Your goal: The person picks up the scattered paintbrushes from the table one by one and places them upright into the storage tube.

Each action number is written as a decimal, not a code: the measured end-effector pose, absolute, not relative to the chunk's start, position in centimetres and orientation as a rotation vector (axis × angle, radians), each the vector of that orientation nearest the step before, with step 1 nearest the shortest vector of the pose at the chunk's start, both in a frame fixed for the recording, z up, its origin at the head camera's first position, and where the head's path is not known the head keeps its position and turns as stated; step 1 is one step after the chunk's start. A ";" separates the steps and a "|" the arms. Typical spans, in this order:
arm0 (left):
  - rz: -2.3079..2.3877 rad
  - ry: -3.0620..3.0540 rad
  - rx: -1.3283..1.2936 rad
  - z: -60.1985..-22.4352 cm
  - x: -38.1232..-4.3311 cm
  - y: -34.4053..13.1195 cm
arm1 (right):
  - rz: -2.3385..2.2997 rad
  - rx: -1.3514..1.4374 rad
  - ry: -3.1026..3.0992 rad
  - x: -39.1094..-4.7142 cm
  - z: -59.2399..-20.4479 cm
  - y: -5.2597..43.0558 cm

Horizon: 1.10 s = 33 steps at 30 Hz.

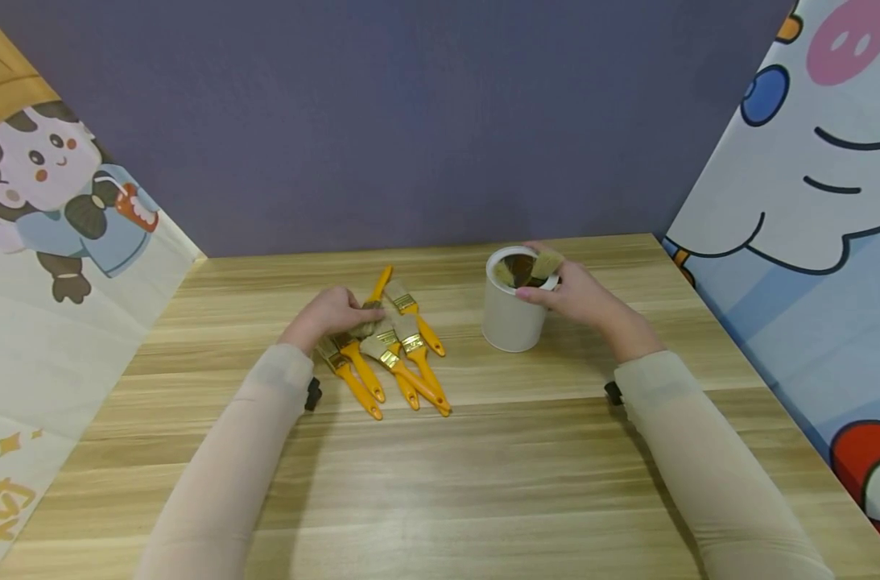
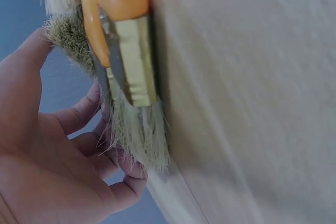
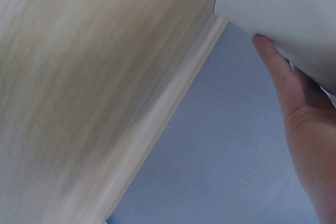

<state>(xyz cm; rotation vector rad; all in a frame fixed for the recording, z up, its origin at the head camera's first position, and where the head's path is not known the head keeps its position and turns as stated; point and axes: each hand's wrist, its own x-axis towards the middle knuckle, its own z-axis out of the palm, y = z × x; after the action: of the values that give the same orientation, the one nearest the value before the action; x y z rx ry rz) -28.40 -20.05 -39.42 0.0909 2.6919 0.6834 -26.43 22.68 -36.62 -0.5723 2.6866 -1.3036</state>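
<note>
Several paintbrushes [image 1: 411,342] with orange handles, gold ferrules and pale bristles lie in an overlapping pile, left of centre on the table. At the pile's back edge my left hand [image 1: 331,312] pinches a paintbrush [image 1: 384,282] by its bristles, its handle pointing away. Thumb and fingertips meet those bristles [image 2: 73,43] in the left wrist view, close beside other brushes. To the right, a white can [image 1: 512,322] stands upright with brushes inside, bristles up. My right hand [image 1: 580,298] grips its rim from the right; fingers behind the can are partly hidden.
The wood-grain table [image 1: 440,491] meets a dark purple-grey wall [image 1: 411,121] at the back. Cartoon-printed panels stand on the left [image 1: 48,185] and right [image 1: 809,225] sides.
</note>
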 end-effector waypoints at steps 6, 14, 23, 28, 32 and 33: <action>0.715 2.700 0.062 -39.9 -28.6 -20.3 | -1.316 -0.570 2.658 -26.3 -36.6 22.6; 0.837 2.841 -0.024 -39.3 -27.9 -20.9 | -1.288 -0.549 2.677 -26.4 -36.6 22.6; 1.091 2.928 -0.231 -37.7 -27.5 -21.4 | -1.253 -0.528 2.685 -26.4 -36.4 22.5; 1.416 2.948 -0.249 -36.6 -27.8 -21.7 | -1.254 -0.524 2.684 -26.4 -36.4 22.5; 1.696 2.937 -0.234 -35.7 -28.2 -21.6 | -1.252 -0.512 2.679 -26.3 -36.3 22.6; 1.752 2.929 -0.226 -35.4 -28.3 -21.6 | -1.251 -0.510 2.679 -26.3 -36.3 22.6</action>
<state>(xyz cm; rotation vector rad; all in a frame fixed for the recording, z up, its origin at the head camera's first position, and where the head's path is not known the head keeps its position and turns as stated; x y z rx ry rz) -28.25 -21.60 -35.43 -0.2257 2.9287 1.7519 -26.27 22.57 -36.28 -0.5105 2.6788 -1.2513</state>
